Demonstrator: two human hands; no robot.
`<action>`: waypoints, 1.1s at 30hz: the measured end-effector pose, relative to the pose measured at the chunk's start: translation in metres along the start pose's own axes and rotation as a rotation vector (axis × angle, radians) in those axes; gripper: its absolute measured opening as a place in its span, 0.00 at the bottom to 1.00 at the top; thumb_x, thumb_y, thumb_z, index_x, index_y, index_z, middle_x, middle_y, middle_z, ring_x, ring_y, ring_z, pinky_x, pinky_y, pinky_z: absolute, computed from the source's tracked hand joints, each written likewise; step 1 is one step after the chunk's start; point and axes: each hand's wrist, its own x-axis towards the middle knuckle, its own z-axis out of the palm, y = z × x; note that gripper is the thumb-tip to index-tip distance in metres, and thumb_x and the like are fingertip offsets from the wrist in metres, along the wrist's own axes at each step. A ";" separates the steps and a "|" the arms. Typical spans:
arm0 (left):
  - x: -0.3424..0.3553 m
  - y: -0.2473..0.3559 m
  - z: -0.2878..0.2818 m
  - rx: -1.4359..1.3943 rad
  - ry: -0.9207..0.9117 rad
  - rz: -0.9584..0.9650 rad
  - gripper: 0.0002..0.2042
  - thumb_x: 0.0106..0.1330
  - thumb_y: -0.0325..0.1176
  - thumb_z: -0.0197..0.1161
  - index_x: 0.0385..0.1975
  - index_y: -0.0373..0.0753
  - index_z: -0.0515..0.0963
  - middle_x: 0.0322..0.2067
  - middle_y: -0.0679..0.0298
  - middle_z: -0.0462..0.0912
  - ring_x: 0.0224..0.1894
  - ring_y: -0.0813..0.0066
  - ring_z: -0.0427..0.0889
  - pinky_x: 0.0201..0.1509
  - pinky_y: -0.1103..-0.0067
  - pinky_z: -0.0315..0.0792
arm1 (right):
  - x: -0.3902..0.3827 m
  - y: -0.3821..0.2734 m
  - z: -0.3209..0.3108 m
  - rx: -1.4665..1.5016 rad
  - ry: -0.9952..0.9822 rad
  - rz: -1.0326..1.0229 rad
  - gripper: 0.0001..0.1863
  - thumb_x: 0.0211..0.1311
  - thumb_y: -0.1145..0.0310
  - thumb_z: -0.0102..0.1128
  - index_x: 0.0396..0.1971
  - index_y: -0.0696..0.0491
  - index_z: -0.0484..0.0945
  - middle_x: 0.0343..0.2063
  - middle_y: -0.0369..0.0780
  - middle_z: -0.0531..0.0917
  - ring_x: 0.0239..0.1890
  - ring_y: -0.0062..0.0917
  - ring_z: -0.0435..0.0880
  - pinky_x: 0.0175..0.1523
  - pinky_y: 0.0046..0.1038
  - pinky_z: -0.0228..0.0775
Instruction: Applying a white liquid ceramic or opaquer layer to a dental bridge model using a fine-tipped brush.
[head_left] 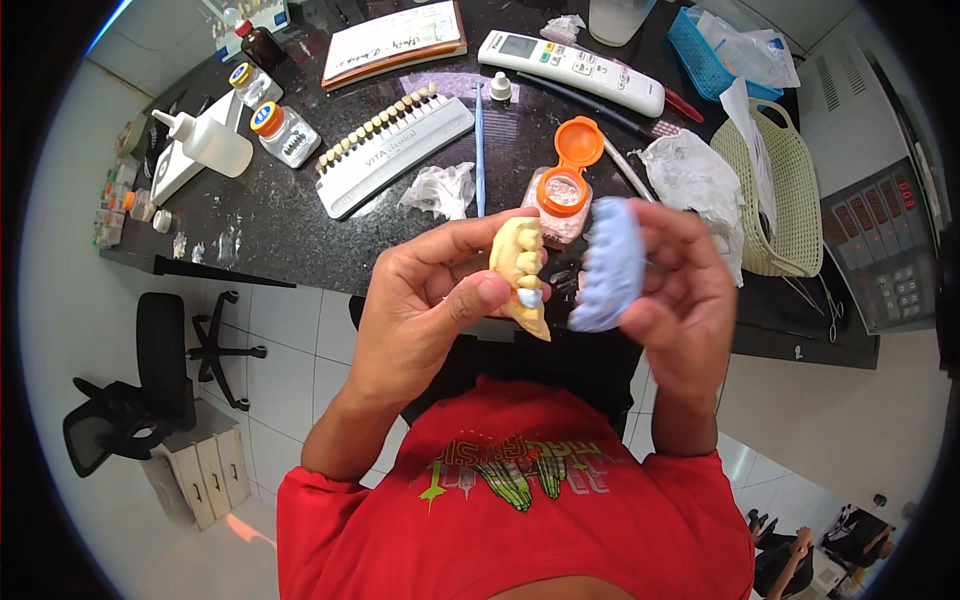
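In my left hand (425, 305) is a yellow dental cast (526, 260), pinched between thumb and fingers. Its row of teeth faces right, and one tooth near the lower end is pale blue-white with a little orange beside it. My right hand (690, 290) grips a blue dental cast (612, 265), its bumpy toothed edge turned left toward the yellow one. A small gap separates the two casts. Just beyond them stands an open jar (558, 205) of pinkish contents, its orange flip lid (579, 143) raised.
On the dark speckled counter (270, 225) lie a tooth shade guide (397, 150), a blue-handled tool (480, 150), crumpled tissue (440, 190) and a white remote control (570, 72). A squeeze bottle (215, 145) and jars stand left. Right are a woven basket (795, 190), scissors (830, 310) and a machine with a keypad (870, 200).
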 end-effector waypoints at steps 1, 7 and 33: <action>-0.001 -0.003 0.000 -0.043 0.026 0.004 0.28 0.57 0.40 0.60 0.52 0.27 0.62 0.40 0.54 0.75 0.38 0.68 0.78 0.41 0.76 0.75 | 0.002 -0.003 -0.006 -0.069 0.056 -0.086 0.27 0.47 0.76 0.62 0.49 0.63 0.63 0.37 0.44 0.76 0.36 0.24 0.79 0.42 0.23 0.73; -0.005 -0.010 -0.006 -0.260 -0.001 -0.034 0.30 0.57 0.39 0.59 0.55 0.29 0.58 0.42 0.54 0.74 0.38 0.65 0.79 0.41 0.75 0.76 | 0.013 -0.034 -0.025 -0.810 0.229 -0.207 0.21 0.45 0.78 0.59 0.44 0.60 0.72 0.34 0.41 0.77 0.29 0.18 0.75 0.34 0.18 0.70; -0.031 -0.007 -0.022 -0.215 0.211 0.348 0.23 0.59 0.27 0.55 0.54 0.31 0.58 0.45 0.50 0.72 0.48 0.52 0.73 0.51 0.65 0.70 | 0.045 -0.042 -0.031 -1.490 0.064 -0.235 0.09 0.50 0.77 0.55 0.33 0.57 0.77 0.29 0.43 0.79 0.26 0.29 0.79 0.30 0.25 0.69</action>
